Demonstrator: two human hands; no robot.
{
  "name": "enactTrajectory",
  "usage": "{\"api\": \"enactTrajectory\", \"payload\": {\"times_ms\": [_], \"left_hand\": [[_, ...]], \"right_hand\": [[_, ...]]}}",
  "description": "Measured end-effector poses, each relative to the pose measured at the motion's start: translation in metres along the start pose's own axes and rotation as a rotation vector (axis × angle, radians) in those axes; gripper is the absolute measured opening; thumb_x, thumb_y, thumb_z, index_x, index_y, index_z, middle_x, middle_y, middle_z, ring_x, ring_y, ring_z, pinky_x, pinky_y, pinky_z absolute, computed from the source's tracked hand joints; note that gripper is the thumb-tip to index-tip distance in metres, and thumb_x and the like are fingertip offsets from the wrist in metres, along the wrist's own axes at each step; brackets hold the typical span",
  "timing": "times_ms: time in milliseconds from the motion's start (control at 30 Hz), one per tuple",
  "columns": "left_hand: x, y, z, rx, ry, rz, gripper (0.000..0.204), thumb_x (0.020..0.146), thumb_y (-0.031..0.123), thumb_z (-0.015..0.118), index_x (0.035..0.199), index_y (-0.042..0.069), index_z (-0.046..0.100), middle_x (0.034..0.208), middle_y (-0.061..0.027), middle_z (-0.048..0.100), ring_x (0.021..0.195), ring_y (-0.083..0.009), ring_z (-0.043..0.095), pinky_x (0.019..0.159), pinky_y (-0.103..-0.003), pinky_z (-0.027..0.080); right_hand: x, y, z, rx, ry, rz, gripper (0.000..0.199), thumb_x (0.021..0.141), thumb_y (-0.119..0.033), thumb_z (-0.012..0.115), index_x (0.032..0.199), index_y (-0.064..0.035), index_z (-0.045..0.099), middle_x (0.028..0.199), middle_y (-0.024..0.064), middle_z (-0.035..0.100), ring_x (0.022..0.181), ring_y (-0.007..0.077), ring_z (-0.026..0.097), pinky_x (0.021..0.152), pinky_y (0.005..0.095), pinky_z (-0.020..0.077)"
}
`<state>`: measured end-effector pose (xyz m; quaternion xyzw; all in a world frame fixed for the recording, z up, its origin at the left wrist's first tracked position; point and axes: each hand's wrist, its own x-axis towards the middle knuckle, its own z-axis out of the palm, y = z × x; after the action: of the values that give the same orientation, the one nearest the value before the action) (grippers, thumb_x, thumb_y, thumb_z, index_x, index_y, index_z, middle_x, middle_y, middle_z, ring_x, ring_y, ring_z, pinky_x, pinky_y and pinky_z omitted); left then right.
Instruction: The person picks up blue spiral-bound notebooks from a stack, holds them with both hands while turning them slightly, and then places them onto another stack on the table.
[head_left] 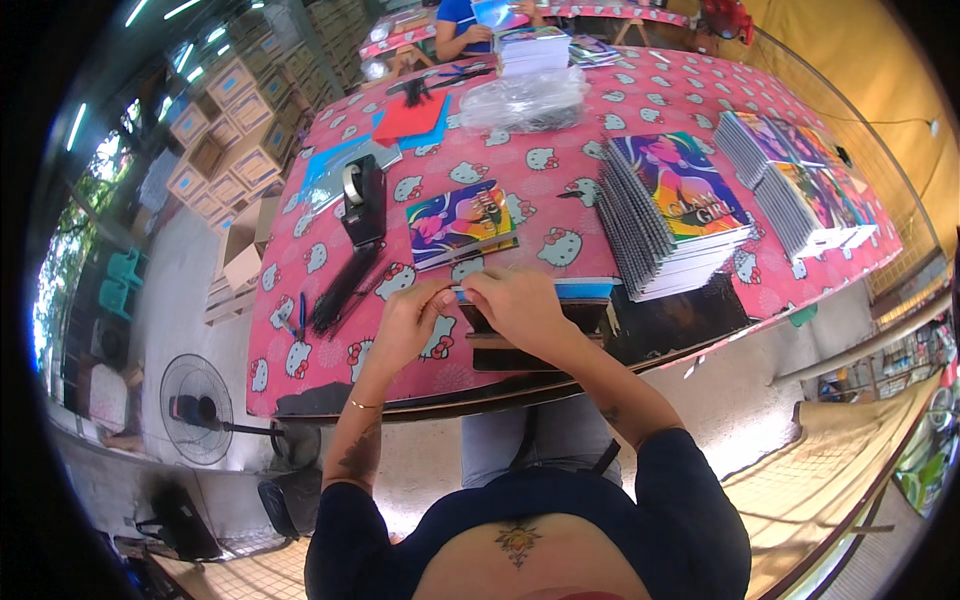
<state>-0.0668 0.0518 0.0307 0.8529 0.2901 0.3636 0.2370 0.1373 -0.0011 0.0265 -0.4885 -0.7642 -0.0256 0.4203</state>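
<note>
My left hand [412,322] and my right hand [516,304] meet at the near edge of the table, both pinching the top of a thin notebook with a blue edge [585,290] that stands on a dark block [530,335]. Just beyond my fingers lies a colourful spiral notebook [460,222]. A black tape dispenser [364,198] stands to the left of it, with a bundle of black spiral bindings [340,292] below.
A pink patterned cloth [560,160] covers the table. A tall pile of spiral notebooks [672,210] sits right of my hands, more piles [800,185] farther right. A clear plastic bag [524,100], red and blue sheets [410,118], and another person [462,24] are at the far end. A fan [197,408] stands on the floor at left.
</note>
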Motion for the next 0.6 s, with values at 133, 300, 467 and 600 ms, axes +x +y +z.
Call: {"api": "enactTrajectory", "payload": {"times_ms": [133,300,467,600], "left_hand": [[0.013,0.015,0.003,0.105,0.027,0.131,0.020,0.090,0.003,0.070,0.109,0.000,0.066,0.091,-0.0155,0.067,0.070,-0.0276,0.066,0.063,-0.036,0.052],[0.018,0.006,-0.002,0.093,-0.122,0.023,0.017,0.091,0.007,0.069,0.106,0.001,0.065,0.089,-0.0127,0.063,0.074,-0.0265,0.063,0.063,-0.035,0.050],[0.025,0.010,0.003,0.282,-0.061,0.149,0.023,0.093,0.015,0.067,0.112,0.000,0.064,0.092,-0.0115,0.062,0.076,-0.0288,0.061,0.071,-0.040,0.047],[0.030,0.014,0.018,0.582,-0.078,0.097,0.045,0.100,0.034,0.056,0.129,-0.001,0.055,0.116,-0.0181,0.058,0.104,-0.0364,0.056,0.093,-0.052,0.038]], "right_hand": [[-0.001,0.001,-0.009,0.001,-0.076,0.028,0.011,0.087,-0.017,0.067,0.091,-0.0085,0.062,0.082,0.0098,0.063,0.075,0.0326,0.066,0.064,0.0425,0.0516],[-0.004,0.009,-0.011,0.037,-0.084,-0.013,0.017,0.086,-0.013,0.066,0.103,-0.0103,0.065,0.089,0.0116,0.063,0.074,0.0331,0.066,0.064,0.0439,0.0514],[-0.011,0.009,-0.021,-0.094,0.033,-0.027,0.018,0.085,-0.018,0.063,0.100,-0.0083,0.067,0.089,0.0114,0.064,0.070,0.0336,0.067,0.061,0.0455,0.0529],[-0.008,0.016,-0.019,-0.040,-0.070,0.105,0.015,0.087,-0.017,0.064,0.100,-0.0107,0.069,0.084,0.0102,0.065,0.074,0.0324,0.067,0.063,0.0442,0.0524]]}}
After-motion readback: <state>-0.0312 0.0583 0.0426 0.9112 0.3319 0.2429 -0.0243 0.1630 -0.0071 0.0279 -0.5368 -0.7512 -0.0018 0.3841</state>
